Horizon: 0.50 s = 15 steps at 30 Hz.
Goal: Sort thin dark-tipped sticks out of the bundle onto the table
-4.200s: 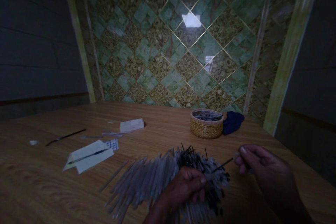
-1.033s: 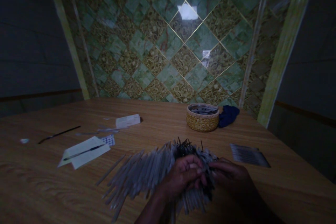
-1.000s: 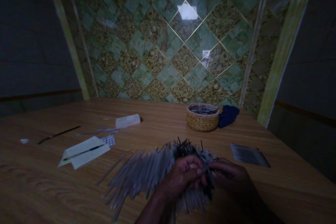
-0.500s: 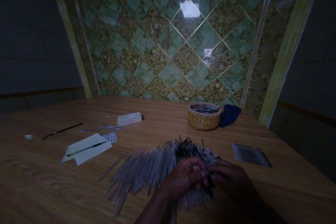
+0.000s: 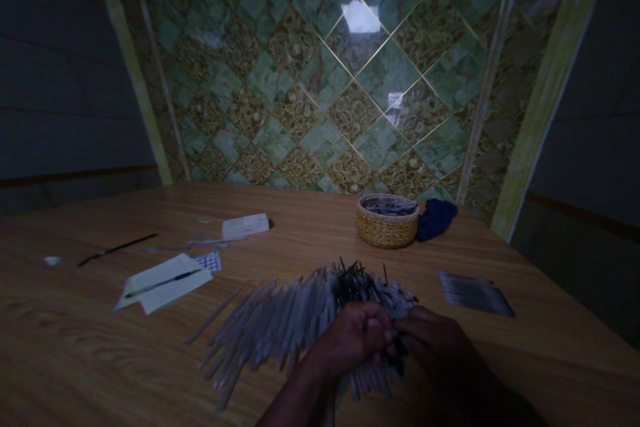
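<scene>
In the head view, my left hand (image 5: 356, 333) is closed, with thumb and fingertips pinched together over the near side of a pile. My right hand (image 5: 434, 337) meets it fingertip to fingertip, also pinched. Dark, thin ends show just below the fingertips, but what the fingers grip is too dim to make out. Around and under both hands lie many slim, grey, translucent sticks (image 5: 280, 320), fanned out to the left. Behind the hands sits a cluster of black thin pieces (image 5: 353, 280).
A woven basket (image 5: 387, 232) full of similar sticks stands behind, beside a dark blue cloth (image 5: 437, 219). A flat row of sticks (image 5: 475, 293) lies right. Leftward are paper sheets (image 5: 170, 285) bearing a dark pen-like stick, a white box (image 5: 245, 225) and a thin black stick (image 5: 117, 249).
Both hands stay together at nearly the same spot, with small finger shifts. The whole view has slid very slightly. The pile looks the same.
</scene>
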Tool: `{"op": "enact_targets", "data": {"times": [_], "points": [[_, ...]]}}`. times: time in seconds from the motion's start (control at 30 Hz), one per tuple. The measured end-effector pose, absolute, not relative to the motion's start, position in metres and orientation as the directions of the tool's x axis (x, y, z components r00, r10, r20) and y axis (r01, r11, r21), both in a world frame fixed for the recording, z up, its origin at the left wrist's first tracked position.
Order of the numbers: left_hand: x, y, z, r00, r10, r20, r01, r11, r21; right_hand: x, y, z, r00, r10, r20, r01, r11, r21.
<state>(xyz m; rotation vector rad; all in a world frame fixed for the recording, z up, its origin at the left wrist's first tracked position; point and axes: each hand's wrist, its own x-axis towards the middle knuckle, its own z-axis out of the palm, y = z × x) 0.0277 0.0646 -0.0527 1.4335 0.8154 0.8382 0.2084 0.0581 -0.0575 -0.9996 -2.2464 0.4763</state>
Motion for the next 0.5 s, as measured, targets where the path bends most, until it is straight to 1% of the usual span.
{"op": "enact_targets", "data": {"times": [0.1, 0.23, 0.3, 0.4, 0.5], "points": [[0.028, 0.063, -0.051, 0.488, 0.872, 0.023, 0.006, -0.029, 1.000, 0.208, 0.055, -0.051, -0.495, 0.775, 0.392, 0.503, 0.624, -0.599], [0.028, 0.063, -0.051, 0.496, 0.868, 0.027, 0.004, -0.033, 0.999, 0.208, 0.054, -0.045, -0.407, 0.869, 0.282, 0.465, 0.462, -0.755], [0.028, 0.063, -0.051, 0.493, 0.870, 0.022, 0.004, -0.028, 1.000, 0.208, 0.055, -0.047, -0.381, 0.893, 0.238, 0.433, 0.400, -0.808], [0.029, 0.062, -0.050, 0.490, 0.872, 0.014, 0.011, -0.022, 1.000, 0.209, 0.058, -0.051, -0.371, 0.898, 0.237, 0.405, 0.386, -0.829], [0.030, 0.062, -0.050, 0.490, 0.871, 0.017, 0.020, -0.031, 0.999, 0.211, 0.059, -0.054, -0.407, 0.868, 0.285, 0.428, 0.457, -0.780]]}}
